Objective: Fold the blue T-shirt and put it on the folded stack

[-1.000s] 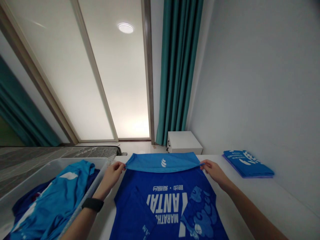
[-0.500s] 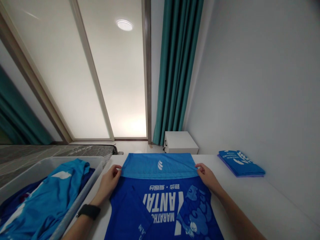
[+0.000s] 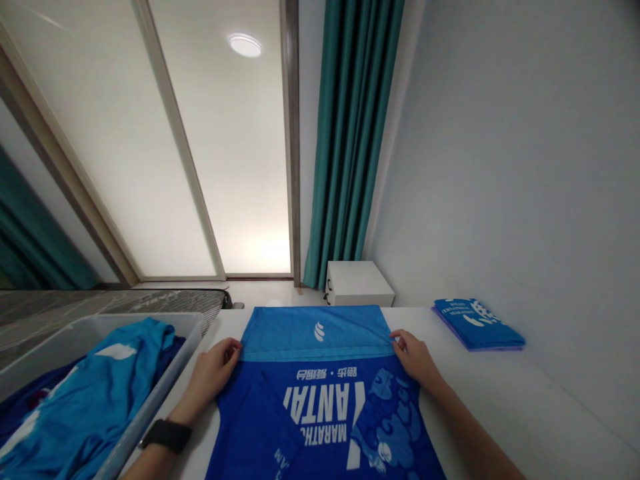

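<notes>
A blue marathon shirt (image 3: 260, 413) lies spread on the white table (image 3: 480, 413), its printed lettering upside down from where I look. Across its far end runs a lighter blue band with a small white logo. My left hand (image 3: 218, 368), with a dark watch on the wrist, pinches the shirt's left edge near that band. On the opposite edge, at about the same height, my right hand (image 3: 416, 357) pinches the cloth between thumb and fingers. The near end of the shirt runs out of view.
On the left stands a translucent plastic bin (image 3: 193, 333) holding crumpled blue garments (image 3: 107, 380). Folded blue garments (image 3: 477, 325) are stacked at the table's right, near the wall. Beyond the table are a white cabinet (image 3: 360, 283), a green curtain (image 3: 350, 147) and frosted sliding doors (image 3: 240, 167).
Both hands have slid slightly toward me along the shirt's edges, the left one a bit more. The shirt lies almost as before, and the view has shifted slightly.
</notes>
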Available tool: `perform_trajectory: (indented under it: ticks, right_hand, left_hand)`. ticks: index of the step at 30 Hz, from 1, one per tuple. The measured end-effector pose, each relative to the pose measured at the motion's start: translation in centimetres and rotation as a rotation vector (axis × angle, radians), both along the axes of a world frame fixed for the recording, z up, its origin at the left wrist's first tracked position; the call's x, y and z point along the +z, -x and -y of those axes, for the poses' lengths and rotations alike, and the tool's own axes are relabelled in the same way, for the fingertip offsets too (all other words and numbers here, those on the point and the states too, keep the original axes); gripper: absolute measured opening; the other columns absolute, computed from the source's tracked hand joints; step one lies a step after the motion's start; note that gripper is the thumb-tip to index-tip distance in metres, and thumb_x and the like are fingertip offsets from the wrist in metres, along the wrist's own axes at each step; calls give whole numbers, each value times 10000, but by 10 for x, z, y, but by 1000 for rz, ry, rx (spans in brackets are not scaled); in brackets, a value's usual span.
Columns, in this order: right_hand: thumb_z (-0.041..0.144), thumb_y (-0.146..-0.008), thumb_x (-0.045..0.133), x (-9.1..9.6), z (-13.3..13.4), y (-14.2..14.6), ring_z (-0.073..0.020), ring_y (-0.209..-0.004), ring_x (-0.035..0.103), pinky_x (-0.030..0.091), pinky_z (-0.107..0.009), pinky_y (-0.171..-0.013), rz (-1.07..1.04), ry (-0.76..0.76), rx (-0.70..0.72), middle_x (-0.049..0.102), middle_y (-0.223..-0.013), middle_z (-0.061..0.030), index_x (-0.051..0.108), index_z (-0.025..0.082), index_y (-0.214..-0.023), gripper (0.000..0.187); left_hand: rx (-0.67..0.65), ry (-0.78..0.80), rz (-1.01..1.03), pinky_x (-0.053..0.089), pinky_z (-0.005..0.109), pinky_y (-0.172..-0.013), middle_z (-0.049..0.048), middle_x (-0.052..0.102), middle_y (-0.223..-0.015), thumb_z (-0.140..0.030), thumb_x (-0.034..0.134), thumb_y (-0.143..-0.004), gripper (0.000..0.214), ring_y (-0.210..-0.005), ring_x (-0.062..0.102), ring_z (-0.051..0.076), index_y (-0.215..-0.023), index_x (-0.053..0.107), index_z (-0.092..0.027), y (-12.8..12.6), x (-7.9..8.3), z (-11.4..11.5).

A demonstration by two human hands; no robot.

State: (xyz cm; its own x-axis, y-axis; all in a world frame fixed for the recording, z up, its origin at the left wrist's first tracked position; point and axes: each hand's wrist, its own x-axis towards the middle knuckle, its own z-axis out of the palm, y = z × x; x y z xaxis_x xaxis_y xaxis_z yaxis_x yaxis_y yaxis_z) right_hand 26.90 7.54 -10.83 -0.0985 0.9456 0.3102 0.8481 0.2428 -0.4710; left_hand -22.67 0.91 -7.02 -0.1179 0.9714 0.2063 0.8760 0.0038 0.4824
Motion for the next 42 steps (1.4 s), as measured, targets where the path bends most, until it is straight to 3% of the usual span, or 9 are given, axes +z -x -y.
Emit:
perform_trajectory:
  ticks: [11,16,19,25,33,42]
  right_hand:
    - [276,-829,438,5,5,-6,-201,-748,582,426,-323,-720,43,10,68,589,-761,-23,618,230,-846,186]
    - [308,-802,505,10,11,-10,-215,-831,588,420,-355,-777,88,42,98,618,-855,-37,654,243,-911,196]
    - [338,-802,537,13,13,-10,-226,-898,590,413,-386,-833,114,52,116,633,-946,-54,663,244,-949,215]
    - [325,-845,535,15,13,-11,-230,-969,598,421,-381,-858,179,54,142,646,-1010,-67,672,238,-979,211]
    - [240,-902,501,21,14,-9,-232,-910,593,427,-355,-788,270,-56,236,649,-956,-75,661,229,-900,160]
    - [231,-931,403,19,12,-8,-220,-842,569,423,-340,-744,261,-55,226,630,-900,-84,582,208,-825,210]
  left_hand:
    - [-8,-39,0,451,299,-637,34,669,-744,-447,403,-852,326,-671,627,208,-864,630,-214,1,1,2]
    - [-226,-101,-26,496,337,-803,70,659,-942,-485,478,-873,344,-839,638,224,-921,681,-211,9,2,4]
    - [-283,-111,-37,494,356,-880,73,654,-996,-484,530,-866,324,-939,634,242,-953,700,-223,15,0,4]
    - [-319,-83,-55,501,349,-865,84,665,-989,-427,477,-906,316,-930,632,238,-963,705,-217,20,-4,2]
    - [-376,-30,-151,483,345,-885,96,682,-1035,-418,464,-918,327,-956,630,242,-1018,716,-234,24,1,3]
    - [-310,-59,-226,461,320,-790,61,668,-946,-401,424,-947,308,-868,626,223,-902,690,-253,13,10,9]
